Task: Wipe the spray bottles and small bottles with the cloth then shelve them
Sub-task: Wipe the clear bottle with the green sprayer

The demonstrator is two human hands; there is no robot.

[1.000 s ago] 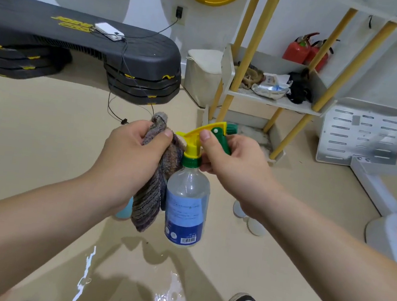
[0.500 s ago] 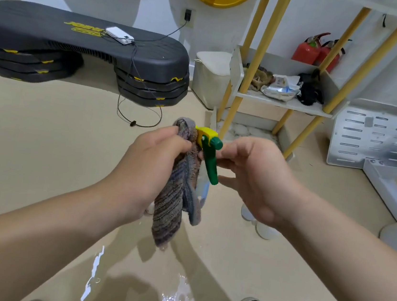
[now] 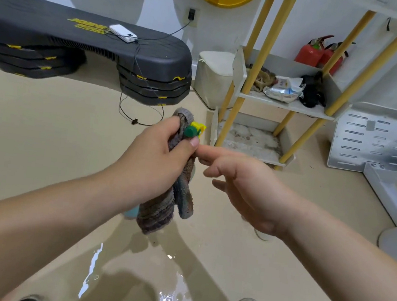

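Grey striped cloth, soft, gripped by left hand round yellow-green plastic sprayer; right hand fingers slack, empty. Likely light, slick: take neck.

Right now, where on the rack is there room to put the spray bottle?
The bottom white tray between the yellow wooden poles is bare. The white middle shelf is crowded: brown rag, silver packet, black bundle.

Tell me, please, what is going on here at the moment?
A person is wiping a spray bottle. The left hand grips the cloth wrapped round the bottle, so only its yellow and green head shows. The right hand is open beside it and holds nothing. The shelf stands behind, and the bottle is not yet on it.
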